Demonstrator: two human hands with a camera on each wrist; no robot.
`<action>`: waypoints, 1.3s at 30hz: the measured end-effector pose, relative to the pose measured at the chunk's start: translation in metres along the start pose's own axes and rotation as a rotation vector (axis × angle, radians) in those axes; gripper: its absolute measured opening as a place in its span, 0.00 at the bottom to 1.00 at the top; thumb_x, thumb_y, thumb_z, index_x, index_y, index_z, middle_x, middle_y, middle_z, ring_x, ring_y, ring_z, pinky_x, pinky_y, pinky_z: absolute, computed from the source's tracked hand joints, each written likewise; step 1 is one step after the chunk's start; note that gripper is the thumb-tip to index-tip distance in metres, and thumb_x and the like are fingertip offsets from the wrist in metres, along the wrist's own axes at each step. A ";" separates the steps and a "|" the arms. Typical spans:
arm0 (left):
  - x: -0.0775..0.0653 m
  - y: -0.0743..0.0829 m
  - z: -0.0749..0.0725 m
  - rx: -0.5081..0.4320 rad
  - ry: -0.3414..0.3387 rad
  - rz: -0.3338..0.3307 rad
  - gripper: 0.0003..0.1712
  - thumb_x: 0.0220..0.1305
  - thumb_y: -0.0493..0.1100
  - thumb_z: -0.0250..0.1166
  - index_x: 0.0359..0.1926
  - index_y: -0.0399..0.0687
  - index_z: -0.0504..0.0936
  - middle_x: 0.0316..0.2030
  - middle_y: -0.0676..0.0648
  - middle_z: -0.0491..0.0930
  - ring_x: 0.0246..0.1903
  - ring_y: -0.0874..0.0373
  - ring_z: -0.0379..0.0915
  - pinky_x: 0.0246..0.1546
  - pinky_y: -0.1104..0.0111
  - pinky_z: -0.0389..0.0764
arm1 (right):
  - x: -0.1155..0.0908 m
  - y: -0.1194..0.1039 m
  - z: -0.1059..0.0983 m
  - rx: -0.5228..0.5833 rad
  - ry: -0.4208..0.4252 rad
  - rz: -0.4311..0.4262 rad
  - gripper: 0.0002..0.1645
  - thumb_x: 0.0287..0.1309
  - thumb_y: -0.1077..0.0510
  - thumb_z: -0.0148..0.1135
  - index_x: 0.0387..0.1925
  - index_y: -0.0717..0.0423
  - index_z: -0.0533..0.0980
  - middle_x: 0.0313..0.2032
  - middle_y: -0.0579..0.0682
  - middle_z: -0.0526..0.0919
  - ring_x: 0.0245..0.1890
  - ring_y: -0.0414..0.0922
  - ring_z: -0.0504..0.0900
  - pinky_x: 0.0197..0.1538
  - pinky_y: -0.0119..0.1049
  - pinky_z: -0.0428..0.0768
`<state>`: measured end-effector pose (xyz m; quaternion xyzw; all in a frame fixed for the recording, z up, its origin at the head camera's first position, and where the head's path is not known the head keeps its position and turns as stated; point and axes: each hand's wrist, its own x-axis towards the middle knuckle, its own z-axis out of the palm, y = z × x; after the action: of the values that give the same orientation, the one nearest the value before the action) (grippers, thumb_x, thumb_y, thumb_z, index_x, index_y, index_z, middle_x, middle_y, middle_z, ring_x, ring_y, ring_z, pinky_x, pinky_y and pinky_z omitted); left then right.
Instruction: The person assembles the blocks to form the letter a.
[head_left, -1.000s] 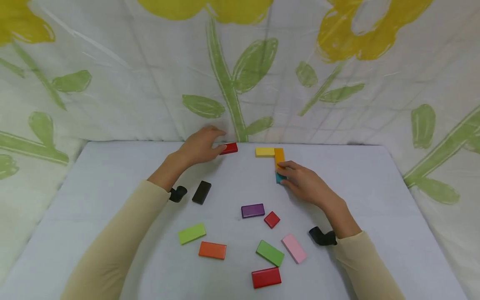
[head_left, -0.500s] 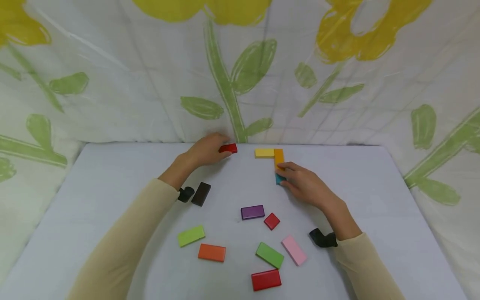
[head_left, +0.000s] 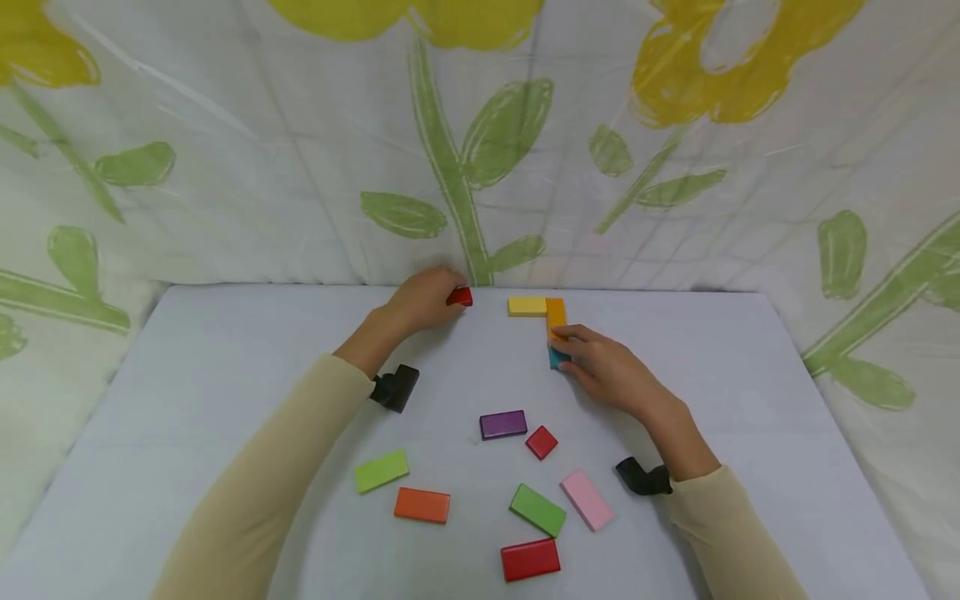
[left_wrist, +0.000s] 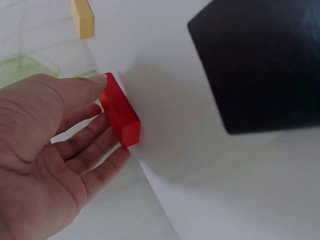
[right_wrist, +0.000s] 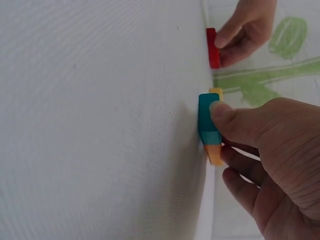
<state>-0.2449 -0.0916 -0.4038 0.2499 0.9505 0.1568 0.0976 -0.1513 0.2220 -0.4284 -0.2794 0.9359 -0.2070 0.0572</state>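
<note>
At the table's back edge my left hand [head_left: 423, 302] holds a red block [head_left: 461, 297]. The left wrist view shows the thumb on one side of the red block [left_wrist: 119, 112] and fingers on the other. My right hand [head_left: 611, 371] pinches a teal block [head_left: 558, 357] between thumb and fingers. The teal block [right_wrist: 209, 115] lies end-on against an orange block [head_left: 555, 315]. A yellow block [head_left: 527, 307] meets the far end of the orange one at a right angle, and a gap separates it from the red block.
Nearer the front lie a purple block [head_left: 503, 425], a small red block [head_left: 542, 442], a pink block [head_left: 587, 500], a green block [head_left: 537, 510], a larger red block [head_left: 530, 559], an orange-red block [head_left: 422, 505] and a lime block [head_left: 382, 472]. A black block [head_left: 406, 387] lies by the left wrist.
My left hand has moved right along the back edge and its fingers have closed on the red block there. The right hand stays at the teal block.
</note>
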 end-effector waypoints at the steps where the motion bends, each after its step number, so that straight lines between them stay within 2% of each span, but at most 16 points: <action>1: -0.001 0.000 0.001 0.000 -0.001 -0.005 0.13 0.72 0.39 0.68 0.53 0.37 0.86 0.43 0.41 0.84 0.44 0.48 0.74 0.49 0.58 0.79 | 0.000 0.000 0.001 0.003 -0.002 -0.003 0.26 0.70 0.61 0.68 0.68 0.61 0.78 0.69 0.61 0.79 0.66 0.60 0.82 0.66 0.55 0.83; 5: -0.003 0.000 0.002 0.001 0.002 -0.025 0.09 0.72 0.38 0.67 0.49 0.39 0.86 0.40 0.42 0.83 0.43 0.49 0.73 0.47 0.59 0.78 | 0.002 -0.002 0.003 0.002 -0.002 -0.005 0.27 0.71 0.60 0.67 0.68 0.61 0.78 0.70 0.61 0.78 0.66 0.60 0.82 0.67 0.55 0.83; 12: 0.003 0.004 0.005 0.015 0.003 -0.004 0.18 0.72 0.38 0.68 0.60 0.37 0.85 0.54 0.39 0.87 0.53 0.46 0.81 0.59 0.56 0.83 | -0.002 -0.001 0.001 -0.019 0.013 0.014 0.27 0.71 0.61 0.67 0.68 0.62 0.77 0.70 0.62 0.78 0.66 0.61 0.82 0.66 0.55 0.83; 19: 0.004 0.008 0.005 0.018 0.012 -0.012 0.17 0.72 0.38 0.68 0.58 0.37 0.86 0.53 0.39 0.87 0.51 0.47 0.81 0.57 0.56 0.83 | -0.001 -0.001 0.001 -0.015 0.023 0.001 0.27 0.71 0.62 0.66 0.69 0.62 0.77 0.70 0.62 0.78 0.66 0.61 0.82 0.66 0.56 0.83; 32: 0.008 0.025 0.005 -0.004 0.015 0.039 0.14 0.73 0.40 0.67 0.55 0.41 0.88 0.49 0.42 0.88 0.48 0.49 0.80 0.56 0.57 0.83 | -0.002 0.000 0.001 -0.010 -0.001 0.016 0.27 0.71 0.59 0.67 0.69 0.59 0.78 0.70 0.60 0.78 0.67 0.59 0.82 0.67 0.55 0.83; 39: 0.012 0.031 0.009 -0.007 -0.010 0.039 0.16 0.73 0.40 0.68 0.58 0.41 0.87 0.52 0.42 0.88 0.51 0.49 0.81 0.57 0.57 0.83 | -0.001 -0.001 0.001 -0.007 -0.007 0.009 0.27 0.72 0.60 0.67 0.69 0.60 0.78 0.70 0.60 0.78 0.67 0.60 0.82 0.67 0.55 0.82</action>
<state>-0.2393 -0.0573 -0.4027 0.2688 0.9444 0.1606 0.1002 -0.1501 0.2216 -0.4287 -0.2761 0.9377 -0.2023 0.0603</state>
